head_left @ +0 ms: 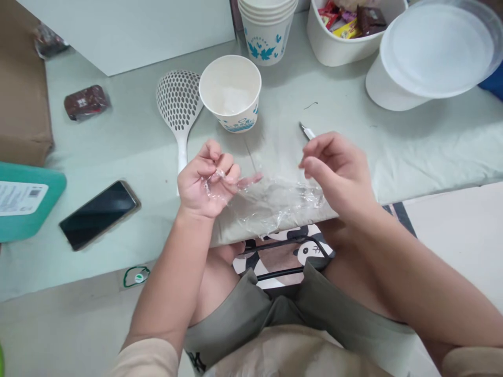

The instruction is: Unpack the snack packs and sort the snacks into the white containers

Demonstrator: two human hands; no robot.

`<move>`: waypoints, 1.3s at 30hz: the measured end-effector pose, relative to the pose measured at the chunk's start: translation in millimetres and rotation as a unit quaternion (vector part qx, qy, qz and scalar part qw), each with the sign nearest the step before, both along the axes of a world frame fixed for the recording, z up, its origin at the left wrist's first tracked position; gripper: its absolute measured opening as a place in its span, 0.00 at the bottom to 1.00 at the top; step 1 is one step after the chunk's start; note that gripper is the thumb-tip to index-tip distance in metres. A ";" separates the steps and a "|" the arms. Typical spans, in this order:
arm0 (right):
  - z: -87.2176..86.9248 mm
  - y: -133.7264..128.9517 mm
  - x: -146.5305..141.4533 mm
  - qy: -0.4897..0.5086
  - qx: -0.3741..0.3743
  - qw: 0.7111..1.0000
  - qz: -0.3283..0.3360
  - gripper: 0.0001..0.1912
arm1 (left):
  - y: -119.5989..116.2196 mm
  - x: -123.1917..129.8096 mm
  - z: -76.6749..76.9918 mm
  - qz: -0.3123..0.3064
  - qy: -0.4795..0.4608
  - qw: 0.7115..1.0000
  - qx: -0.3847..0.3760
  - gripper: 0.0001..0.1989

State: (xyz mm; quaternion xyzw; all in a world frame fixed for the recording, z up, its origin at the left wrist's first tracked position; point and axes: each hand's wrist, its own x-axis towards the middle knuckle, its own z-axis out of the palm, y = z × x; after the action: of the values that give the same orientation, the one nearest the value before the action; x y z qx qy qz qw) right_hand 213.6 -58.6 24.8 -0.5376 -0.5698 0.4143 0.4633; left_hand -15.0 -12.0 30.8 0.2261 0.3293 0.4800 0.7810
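Landmark: open paper cup (236, 123), upright on the cloth-covered table (141, 125); clear plastic film (281, 201), crumpled, on the wearer's side of the cup, spread from below it toward the right along the table's near edge; left hand (198, 188), nearer the wearer than the cup and a little left, fingers curled on a gathered end of the film, a light grasp; right hand (348, 175), to the near right of the cup, thumb and fingers bent close together, beside a white tool with a metal tip (309, 133); whether it grasps film or tool, cannot tell

Also listed: perforated skimmer (178, 99), just left of the cup; stacked paper cups (267, 39), behind it and to the right; dark phone (100, 214), well apart, to its near left

Handling, as judged: film very light, limp, thin; apt to cling to skin and to itself, to slip when pinched singly, to stretch or tear if tugged; best hold, a flat pinch of thumb and forefinger on a loose outer edge, right of the cup, with the gathered end kept lightly in the left hand
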 end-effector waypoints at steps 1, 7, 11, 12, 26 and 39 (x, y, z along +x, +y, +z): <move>-5.6 4.0 0.7 0.001 -0.009 1.000 -0.020 0.07 | 0.0 -0.9 0.2 -0.016 0.013 1.000 -0.006 0.05; -27.8 18.3 -13.6 0.098 -0.088 0.980 0.152 0.35 | -2.3 -0.6 1.4 -0.031 0.117 0.990 -0.076 0.08; -18.4 18.3 -19.4 0.129 -0.156 0.961 0.189 0.22 | -0.5 0.1 5.9 -0.037 0.085 0.994 -0.056 0.08; -15.9 18.3 -19.6 0.128 -0.162 0.965 0.164 0.18 | 1.0 -0.8 7.3 -0.026 0.068 0.996 -0.048 0.08; -14.6 23.7 -22.2 0.202 -0.163 0.964 -0.063 0.26 | 20.7 -18.0 -9.8 0.112 0.211 0.971 0.006 0.08; -14.1 28.4 -15.5 0.222 -0.162 0.956 -0.101 0.24 | 28.3 -24.5 -12.3 0.220 0.211 0.952 -0.031 0.10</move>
State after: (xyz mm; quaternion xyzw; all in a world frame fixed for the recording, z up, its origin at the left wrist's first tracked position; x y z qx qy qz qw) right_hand 198.1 -30.2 10.7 -0.5551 -0.3207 0.5605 0.5243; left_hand -39.5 16.3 18.5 0.2197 0.5434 0.5704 0.5754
